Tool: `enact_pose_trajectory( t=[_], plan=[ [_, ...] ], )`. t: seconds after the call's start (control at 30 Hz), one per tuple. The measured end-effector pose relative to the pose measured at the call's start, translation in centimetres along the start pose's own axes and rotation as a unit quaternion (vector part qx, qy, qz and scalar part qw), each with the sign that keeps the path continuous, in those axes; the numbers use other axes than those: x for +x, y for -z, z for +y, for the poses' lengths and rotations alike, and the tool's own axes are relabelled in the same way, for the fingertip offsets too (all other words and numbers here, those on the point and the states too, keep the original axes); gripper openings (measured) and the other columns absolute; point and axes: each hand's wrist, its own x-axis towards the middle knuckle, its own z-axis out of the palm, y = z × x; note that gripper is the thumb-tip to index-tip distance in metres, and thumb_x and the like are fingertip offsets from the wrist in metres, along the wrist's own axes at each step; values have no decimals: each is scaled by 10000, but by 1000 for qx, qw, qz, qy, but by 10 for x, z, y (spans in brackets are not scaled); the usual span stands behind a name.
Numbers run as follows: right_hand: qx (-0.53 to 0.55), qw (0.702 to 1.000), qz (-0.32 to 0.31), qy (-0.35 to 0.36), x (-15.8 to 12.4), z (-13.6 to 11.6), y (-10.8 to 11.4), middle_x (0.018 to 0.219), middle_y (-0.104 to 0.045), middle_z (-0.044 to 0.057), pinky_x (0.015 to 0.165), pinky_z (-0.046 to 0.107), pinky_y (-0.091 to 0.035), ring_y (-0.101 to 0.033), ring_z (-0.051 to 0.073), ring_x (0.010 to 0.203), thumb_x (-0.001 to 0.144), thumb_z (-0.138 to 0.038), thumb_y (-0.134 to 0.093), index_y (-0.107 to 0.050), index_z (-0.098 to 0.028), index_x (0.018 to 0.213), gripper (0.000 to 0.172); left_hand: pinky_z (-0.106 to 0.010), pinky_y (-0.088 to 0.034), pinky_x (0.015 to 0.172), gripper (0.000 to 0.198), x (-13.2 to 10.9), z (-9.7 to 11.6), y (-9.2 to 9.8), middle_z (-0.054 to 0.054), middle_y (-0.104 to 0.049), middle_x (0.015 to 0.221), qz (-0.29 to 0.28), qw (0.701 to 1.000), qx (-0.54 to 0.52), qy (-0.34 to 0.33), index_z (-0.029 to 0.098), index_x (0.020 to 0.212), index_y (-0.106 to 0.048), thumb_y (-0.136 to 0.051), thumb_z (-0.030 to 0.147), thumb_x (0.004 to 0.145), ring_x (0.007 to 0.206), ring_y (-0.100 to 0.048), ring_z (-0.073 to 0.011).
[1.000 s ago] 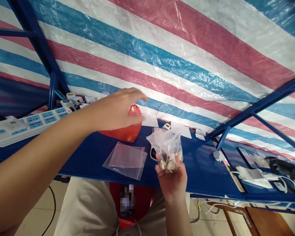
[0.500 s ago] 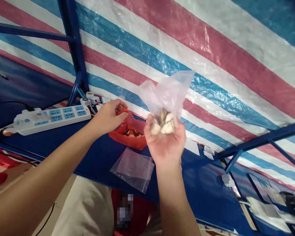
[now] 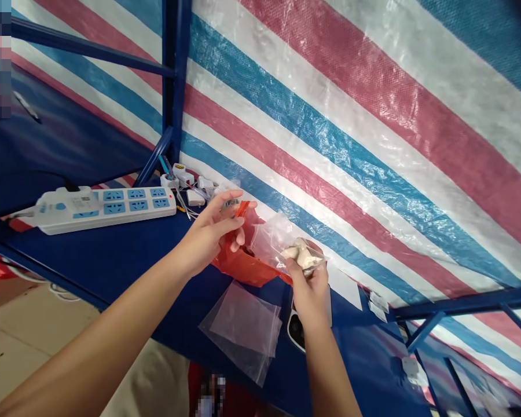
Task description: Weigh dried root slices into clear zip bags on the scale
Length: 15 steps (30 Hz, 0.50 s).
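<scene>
My left hand (image 3: 215, 231) has thumb and fingers on the rim of a red plastic bag (image 3: 252, 272), holding it upright. A little of the dark contents shows in its mouth. My right hand (image 3: 310, 289) grips a clear plastic bag (image 3: 304, 255) with several pale, brownish-edged lumps in its bottom; their kind is not certain. The clear bag's loose top (image 3: 271, 234) leans over the mouth of the red one. Partly hidden beneath my right hand and wrist is a flat white device with dark buttons, resembling a small scale (image 3: 296, 327).
Flat clear zip bags (image 3: 245, 330) lie near the blue table's (image 3: 173, 313) front edge. A white power strip (image 3: 108, 208) is on the left, with chargers and cables (image 3: 186, 182) behind. White paper (image 3: 347, 286) lies right of the red bag. Striped sheeting (image 3: 330, 133) closes off the back.
My right hand has turned over and come down with the clear bag, from raised palm-up to beside the red bag. My left hand's fingers have spread somewhat at the red rim. The view has shifted.
</scene>
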Motion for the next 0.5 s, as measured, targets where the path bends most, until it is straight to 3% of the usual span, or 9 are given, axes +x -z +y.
enact_pose_trajectory(
  t=[0.13, 0.23, 0.37, 0.43, 0.5],
  plan=[
    [-100, 991, -48, 79, -1, -9, 15, 1133, -757, 89, 848, 346, -584, -734, 228, 969, 788, -327, -837, -634, -216, 1282, 546, -231, -469, 467, 605, -1, 0, 2, -122, -622, 1466, -23, 1000, -7, 11, 281, 1344, -527, -785, 230, 799, 563, -630, -70],
    [-211, 963, -117, 120, 2, -15, 28, 1125, -759, 76, 807, 335, -569, -727, 230, 934, 797, -278, -814, -651, -244, 1313, 542, -237, -495, 486, 613, -2, -1, 5, -123, -598, 1489, -39, 999, -1, 9, 295, 1357, -525, -792, 251, 807, 586, -642, -74],
    [-336, 896, -235, 169, 11, -30, 37, 1174, -743, 59, 776, 338, -547, -717, 235, 917, 818, -238, -753, -642, -299, 1359, 555, -246, -499, 472, 582, -3, -2, 8, -122, -589, 1486, -52, 999, 9, 5, 293, 1339, -541, -791, 277, 813, 585, -642, -80],
    [-379, 858, -293, 185, 19, -42, 34, 1203, -731, 63, 739, 330, -524, -705, 235, 911, 855, -275, -726, -621, -309, 1393, 549, -253, -489, 459, 529, -4, -1, 6, -124, -611, 1447, -68, 997, 24, 8, 275, 1305, -558, -780, 301, 826, 564, -632, -83],
    [-422, 815, -350, 189, 30, -56, 23, 1110, -735, 55, 660, 308, -473, -677, 223, 838, 903, -351, -690, -627, -294, 1352, 456, -259, -483, 456, 489, -7, 2, 3, -120, -638, 1395, -84, 995, 48, 15, 262, 1281, -566, -766, 328, 840, 548, -620, -83]
  ],
)
